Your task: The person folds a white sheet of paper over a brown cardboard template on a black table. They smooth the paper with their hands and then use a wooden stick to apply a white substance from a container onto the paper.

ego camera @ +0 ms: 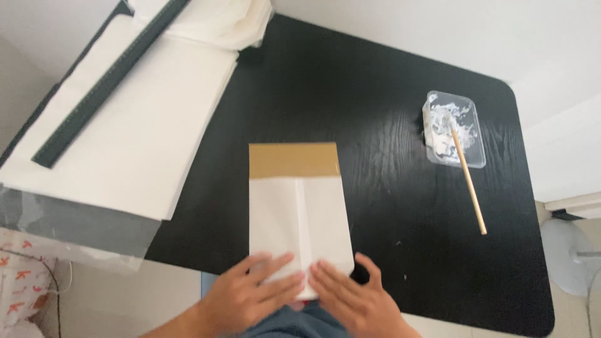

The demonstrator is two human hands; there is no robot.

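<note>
A white folded paper sheet (294,216) lies upright on the black table (388,206), wrapped over a brown cardboard piece (293,160) that sticks out at its far end. A seam runs down the paper's middle. My left hand (250,294) lies flat on the paper's near left corner, fingers spread. Pressing the near right corner, my right hand (357,297) meets the left hand at the fingertips. Neither hand grips anything.
A stack of large white sheets (131,125) with a dark ruler (106,81) across it lies at the left, overhanging the table. A clear plastic tray of white paste (456,128) with a wooden stick (468,178) leaning out sits at the right.
</note>
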